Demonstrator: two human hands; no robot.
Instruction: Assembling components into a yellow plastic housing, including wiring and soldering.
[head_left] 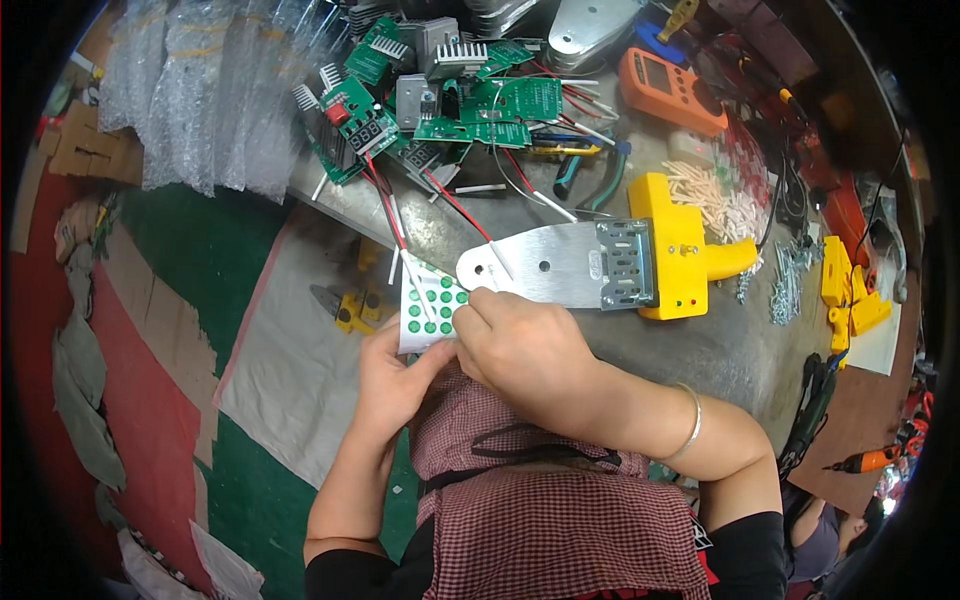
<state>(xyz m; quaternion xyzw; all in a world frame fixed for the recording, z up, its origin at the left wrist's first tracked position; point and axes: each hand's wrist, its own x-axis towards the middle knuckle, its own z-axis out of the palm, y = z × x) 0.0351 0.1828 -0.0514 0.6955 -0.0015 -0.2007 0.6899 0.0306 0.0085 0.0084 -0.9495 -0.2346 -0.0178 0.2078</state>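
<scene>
My left hand (395,370) grips a white sheet of round green stickers (430,305), thumb on its lower edge. My right hand (525,345) is closed at the sheet's right edge, its fingertips pinched; whether a sticker is between them is hidden. Just beyond lies a yellow-handled tool with a flat, rounded metal plate (550,265), its yellow body (665,250) to the right and its rounded tip near my right fingers. Red and white wires (400,235) hang from the circuit boards over the sheet.
Green circuit boards (490,110) are heaped at the back. An orange multimeter (670,90) lies behind the tool. Bubble-wrap bags (205,95) sit at far left, screws (795,280) and yellow casings (850,300) at right. Another person (825,535) is at lower right.
</scene>
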